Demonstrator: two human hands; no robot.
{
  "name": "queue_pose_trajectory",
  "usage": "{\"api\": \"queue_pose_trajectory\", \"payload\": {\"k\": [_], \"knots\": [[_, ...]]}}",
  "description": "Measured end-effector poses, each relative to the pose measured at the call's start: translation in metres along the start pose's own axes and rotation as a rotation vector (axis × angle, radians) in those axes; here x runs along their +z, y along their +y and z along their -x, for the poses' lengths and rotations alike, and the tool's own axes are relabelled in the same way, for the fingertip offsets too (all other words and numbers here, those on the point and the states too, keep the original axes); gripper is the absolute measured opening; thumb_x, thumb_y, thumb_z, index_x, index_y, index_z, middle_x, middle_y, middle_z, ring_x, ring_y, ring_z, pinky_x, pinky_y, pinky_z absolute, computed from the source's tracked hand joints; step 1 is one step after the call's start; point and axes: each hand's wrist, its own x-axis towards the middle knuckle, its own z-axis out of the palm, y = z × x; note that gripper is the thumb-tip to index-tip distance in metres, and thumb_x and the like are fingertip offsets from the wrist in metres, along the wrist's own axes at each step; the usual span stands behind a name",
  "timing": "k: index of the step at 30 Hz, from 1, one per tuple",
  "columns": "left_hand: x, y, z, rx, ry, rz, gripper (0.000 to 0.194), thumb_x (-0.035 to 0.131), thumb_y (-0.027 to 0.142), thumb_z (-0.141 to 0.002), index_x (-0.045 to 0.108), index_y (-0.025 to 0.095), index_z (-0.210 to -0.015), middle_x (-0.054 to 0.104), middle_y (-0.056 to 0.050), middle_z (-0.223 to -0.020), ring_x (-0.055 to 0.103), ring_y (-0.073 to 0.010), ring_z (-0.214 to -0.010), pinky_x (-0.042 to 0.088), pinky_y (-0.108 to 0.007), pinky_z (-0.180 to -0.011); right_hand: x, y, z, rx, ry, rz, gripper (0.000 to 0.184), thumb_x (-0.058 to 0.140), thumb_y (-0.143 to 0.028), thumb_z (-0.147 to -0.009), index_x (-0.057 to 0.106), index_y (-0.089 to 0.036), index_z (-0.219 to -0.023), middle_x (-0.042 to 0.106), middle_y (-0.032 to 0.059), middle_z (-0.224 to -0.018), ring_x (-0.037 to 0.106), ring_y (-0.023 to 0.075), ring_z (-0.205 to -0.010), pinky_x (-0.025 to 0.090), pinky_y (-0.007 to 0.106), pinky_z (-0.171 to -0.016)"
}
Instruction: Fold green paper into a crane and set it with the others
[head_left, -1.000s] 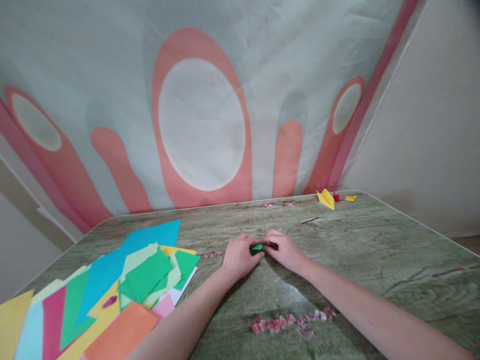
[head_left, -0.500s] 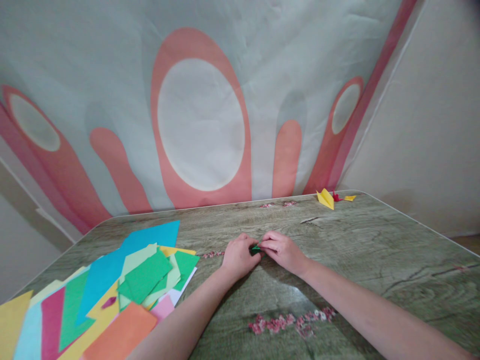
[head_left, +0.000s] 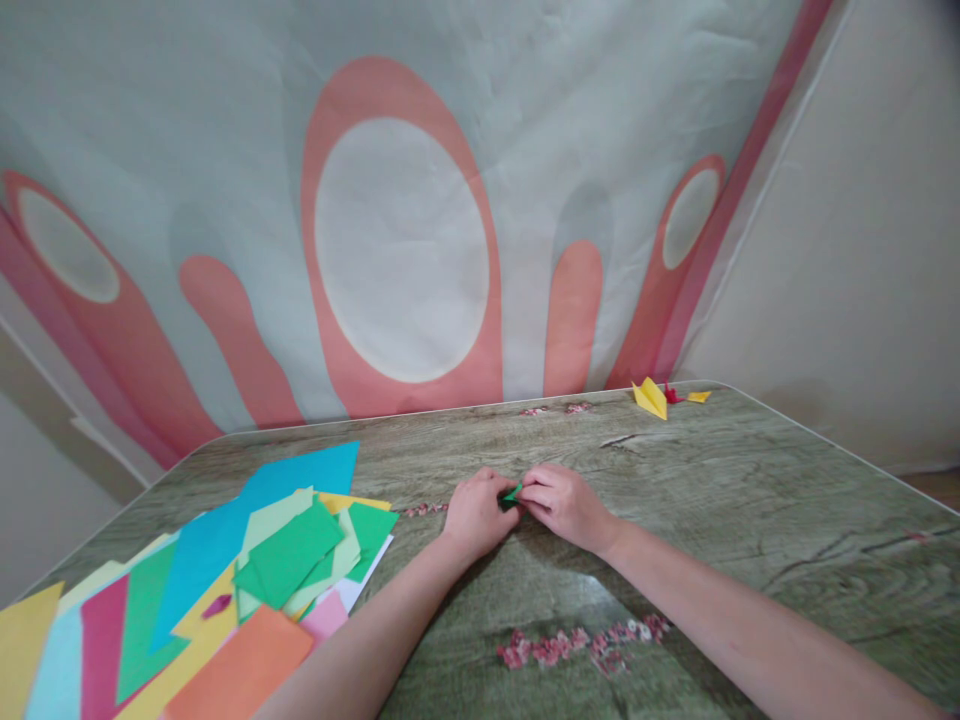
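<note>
A small piece of folded green paper (head_left: 511, 495) shows between my two hands, low over the middle of the table. My left hand (head_left: 478, 512) is curled round its left side, with thumb and fingers closed on it. From the right, my right hand (head_left: 564, 506) pinches the paper's other end between thumb and fingertips. Most of the paper is hidden by the fingers, so its full shape cannot be made out.
Coloured paper sheets lie heaped at the left, with an orange sheet (head_left: 240, 668) and a blue sheet (head_left: 307, 472) among them. A yellow paper plane (head_left: 649, 398), a small red folded piece (head_left: 673, 394) and a yellow piece (head_left: 699, 397) sit at the far right of the wood-patterned table (head_left: 720, 520).
Slightly more of the green paper shows between my fingers, and its visible edge is tilted up a little more. Both hands stay in nearly the same place.
</note>
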Motion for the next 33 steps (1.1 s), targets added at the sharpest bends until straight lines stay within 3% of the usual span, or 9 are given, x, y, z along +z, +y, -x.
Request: {"api": "queue_pose_trajectory", "payload": {"k": [15, 22, 27, 33], "knots": [[0.0, 0.0, 0.0, 0.015, 0.003, 0.002, 0.025, 0.054, 0.032, -0.075, 0.067, 0.026, -0.096, 0.06, -0.002, -0.086, 0.057, -0.018, -0.084, 0.043, -0.026, -0.074, -0.001, -0.002, 0.0, -0.077, 0.051, 0.011, 0.019, 0.048, -0.017, -0.085, 0.064, -0.019, -0.073, 0.058, 0.0044, -0.076, 0.05, 0.0159, -0.075, 0.038, 0.029, -0.069], [-0.001, -0.001, 0.0, 0.021, 0.008, 0.001, 0.029, 0.056, 0.041, -0.076, 0.065, 0.027, -0.1, 0.059, -0.002, -0.089, 0.056, -0.0183, -0.084, 0.043, -0.026, -0.074, 0.0, 0.013, 0.002, 0.197, 0.227, -0.258, 0.017, 0.047, -0.015, -0.084, 0.064, -0.018, -0.086, 0.059, 0.0047, -0.085, 0.055, 0.0135, -0.074, 0.044, 0.026, -0.068], [-0.001, -0.002, 0.001, 0.024, 0.003, -0.004, 0.032, 0.055, 0.043, -0.077, 0.063, 0.028, -0.104, 0.058, -0.002, -0.089, 0.056, -0.0182, -0.084, 0.043, -0.026, -0.074, 0.002, 0.021, 0.003, 0.244, 0.115, -0.31, 0.024, 0.05, -0.007, -0.075, 0.066, -0.018, -0.088, 0.061, 0.0037, -0.085, 0.057, 0.0132, -0.074, 0.045, 0.025, -0.068], [-0.001, -0.001, 0.001, 0.036, -0.003, -0.017, 0.031, 0.054, 0.042, -0.078, 0.063, 0.028, -0.105, 0.058, -0.002, -0.089, 0.056, -0.0184, -0.086, 0.043, -0.025, -0.073, 0.0, 0.016, 0.003, 0.254, 0.04, -0.252, 0.015, 0.057, -0.016, -0.077, 0.067, -0.019, -0.088, 0.062, 0.0027, -0.084, 0.057, 0.0131, -0.074, 0.044, 0.024, -0.068]]}}
